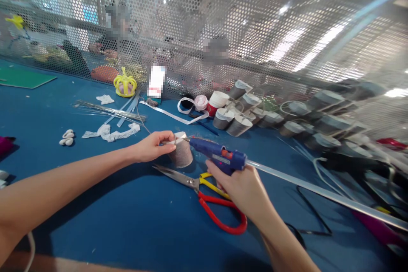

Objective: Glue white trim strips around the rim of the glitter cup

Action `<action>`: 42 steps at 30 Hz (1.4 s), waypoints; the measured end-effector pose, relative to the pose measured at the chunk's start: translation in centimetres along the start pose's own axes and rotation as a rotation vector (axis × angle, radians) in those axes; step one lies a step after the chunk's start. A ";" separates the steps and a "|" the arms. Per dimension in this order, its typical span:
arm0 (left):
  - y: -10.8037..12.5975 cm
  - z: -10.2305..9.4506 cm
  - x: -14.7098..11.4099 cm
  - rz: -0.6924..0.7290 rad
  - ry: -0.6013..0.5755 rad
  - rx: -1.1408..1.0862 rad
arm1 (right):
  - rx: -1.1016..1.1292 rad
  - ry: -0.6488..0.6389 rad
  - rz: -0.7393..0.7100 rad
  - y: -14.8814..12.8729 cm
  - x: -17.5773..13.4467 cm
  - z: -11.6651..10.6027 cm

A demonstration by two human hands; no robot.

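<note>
My right hand (245, 187) is wrapped around a blue hot glue gun (219, 153), with a long clear glue stick (296, 180) running out of its back. The gun's nozzle points left at the rim of a small grey cup (181, 153) with a white inside. At that rim my left hand (159, 145) is closed, thumb and fingers pinched on the cup's edge. A thin cord (144, 122) trails from near these fingers towards the back; whether they hold it too is unclear. Scissors (191, 182) with red and yellow handles lie open on the table just below the glue gun.
Behind stand a yellow crown-shaped piece (125, 85), thin metal wires (111, 110), white lace (110, 132) and white ribbon (172, 115). Several similar grey cups (239, 125) crowd the right. A perforated metal screen (178, 29) borders the blue table (127, 216); people sit beyond it.
</note>
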State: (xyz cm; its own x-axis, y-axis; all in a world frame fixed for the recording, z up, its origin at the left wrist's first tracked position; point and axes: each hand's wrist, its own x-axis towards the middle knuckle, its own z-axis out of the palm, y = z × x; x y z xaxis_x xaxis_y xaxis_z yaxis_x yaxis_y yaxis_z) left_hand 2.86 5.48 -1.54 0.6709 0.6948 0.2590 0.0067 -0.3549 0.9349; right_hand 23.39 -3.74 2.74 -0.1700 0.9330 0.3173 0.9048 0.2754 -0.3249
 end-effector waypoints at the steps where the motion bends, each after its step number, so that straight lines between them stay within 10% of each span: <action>1: 0.0 0.0 0.0 0.000 -0.001 0.006 | 0.018 0.001 0.019 -0.3 0.1 -0.1; 14: 0.1 0.0 0.0 0.011 0.006 0.028 | 0.120 0.009 0.082 -1.4 0.1 -0.2; 25: -0.1 -0.1 0.1 0.029 -0.044 -0.081 | 0.356 -0.014 0.566 -1.1 0.8 0.2; 42: -0.2 0.0 0.0 0.027 -0.045 -0.120 | 0.330 -0.032 0.498 -1.3 0.7 -0.2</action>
State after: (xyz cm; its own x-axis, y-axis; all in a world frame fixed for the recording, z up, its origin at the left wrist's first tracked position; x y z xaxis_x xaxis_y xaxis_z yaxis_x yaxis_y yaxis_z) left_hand 2.86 5.59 -1.68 0.7021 0.6564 0.2759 -0.0988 -0.2939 0.9507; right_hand 22.17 -3.50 3.57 0.2266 0.9735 0.0303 0.7106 -0.1440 -0.6887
